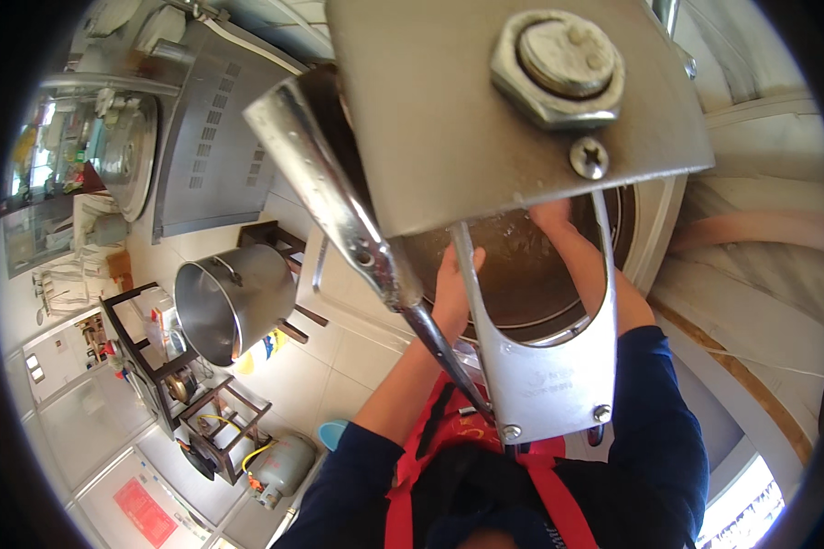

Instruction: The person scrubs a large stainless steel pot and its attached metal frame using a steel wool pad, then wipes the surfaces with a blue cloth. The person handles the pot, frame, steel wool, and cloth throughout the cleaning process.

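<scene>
Both of my hands reach into a wide round metal pot (515, 302) with wet-looking contents, below a stainless-steel machine. My left hand (452, 285) is at the pot's left side, fingers raised and partly behind a bracket arm. Farther in, my right hand (549, 214) is blurred, its fingers hidden under a steel plate (439, 123). Whether either hand holds something cannot be seen. A hex nut (559, 68) and a cross-head screw (590, 158) sit on the plate. The U-shaped steel bracket (549, 391) hangs in front of my forearms, beside a metal lever (329, 185).
A tall steel bucket (261, 302) lies tilted on a dark stool at left. Behind it stands a vented steel cabinet (213, 137). Lower left are a gas cylinder (281, 470), a dark stand (226, 429) and a blue basin (332, 434). Another person's forearm (748, 230) appears at right.
</scene>
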